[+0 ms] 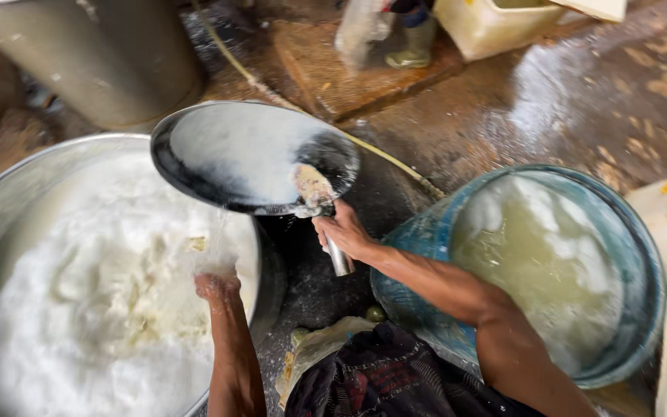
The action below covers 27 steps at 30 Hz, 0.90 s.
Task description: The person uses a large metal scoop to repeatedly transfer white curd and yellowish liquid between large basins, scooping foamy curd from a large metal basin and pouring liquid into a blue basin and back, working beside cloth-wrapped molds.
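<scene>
Steel pan (248, 154) — right hand (345, 235) gripping

Right hand (347, 233): fingers curled in a closed grip, knuckles up, wrist straight. Forearm bare, reaching forward and leftward from lower right. Left hand (217, 286): wet, fingers bunched, not visibly gripping, just left of and below the right. Left forearm bare, near vertical.

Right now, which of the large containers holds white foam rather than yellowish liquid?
The big metal basin on the left, under the left hand; the blue barrel holds yellowish liquid.
</scene>
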{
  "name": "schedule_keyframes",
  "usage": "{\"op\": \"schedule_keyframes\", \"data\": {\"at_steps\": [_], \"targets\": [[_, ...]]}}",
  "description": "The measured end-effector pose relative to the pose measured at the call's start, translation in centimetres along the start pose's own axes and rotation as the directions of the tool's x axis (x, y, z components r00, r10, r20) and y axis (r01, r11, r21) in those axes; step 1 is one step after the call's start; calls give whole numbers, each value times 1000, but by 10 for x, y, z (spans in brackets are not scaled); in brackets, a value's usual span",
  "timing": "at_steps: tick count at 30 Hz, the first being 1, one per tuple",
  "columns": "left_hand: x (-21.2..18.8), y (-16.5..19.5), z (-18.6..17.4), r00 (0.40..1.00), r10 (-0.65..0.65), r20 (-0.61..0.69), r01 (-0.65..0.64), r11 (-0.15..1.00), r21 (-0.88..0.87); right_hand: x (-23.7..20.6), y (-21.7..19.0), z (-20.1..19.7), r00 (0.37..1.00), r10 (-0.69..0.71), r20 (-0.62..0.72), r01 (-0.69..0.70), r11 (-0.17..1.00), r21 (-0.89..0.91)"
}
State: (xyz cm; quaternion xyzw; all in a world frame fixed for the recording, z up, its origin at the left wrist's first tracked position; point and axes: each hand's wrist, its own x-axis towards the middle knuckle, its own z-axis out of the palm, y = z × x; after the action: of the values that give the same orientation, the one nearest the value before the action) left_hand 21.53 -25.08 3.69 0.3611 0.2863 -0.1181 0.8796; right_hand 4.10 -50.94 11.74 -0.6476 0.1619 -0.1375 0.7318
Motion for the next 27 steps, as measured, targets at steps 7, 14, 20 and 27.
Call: {"op": "schedule_keyframes", "data": {"at_steps": [7, 14, 20, 27], "targets": [[-77, -178, 58, 841, -266, 471, 153, 952, 265, -121, 23, -193, 867, -135, -480, 147, 989, -12], [-190, -333, 81, 664, -657, 357, 127, 570, 812, -308, 49, -384, 397, -212, -893, -375, 851, -368], [-226, -383, 79, 595, -728, 341, -34, 401, 916, -376, 98, -409, -17, -126, -992, -751, 656, -71], [-208, -376, 82, 677, -660, 326, 78, 504, 860, -335, 111, -378, 252, 847, -468, -356, 530, 769]]}}
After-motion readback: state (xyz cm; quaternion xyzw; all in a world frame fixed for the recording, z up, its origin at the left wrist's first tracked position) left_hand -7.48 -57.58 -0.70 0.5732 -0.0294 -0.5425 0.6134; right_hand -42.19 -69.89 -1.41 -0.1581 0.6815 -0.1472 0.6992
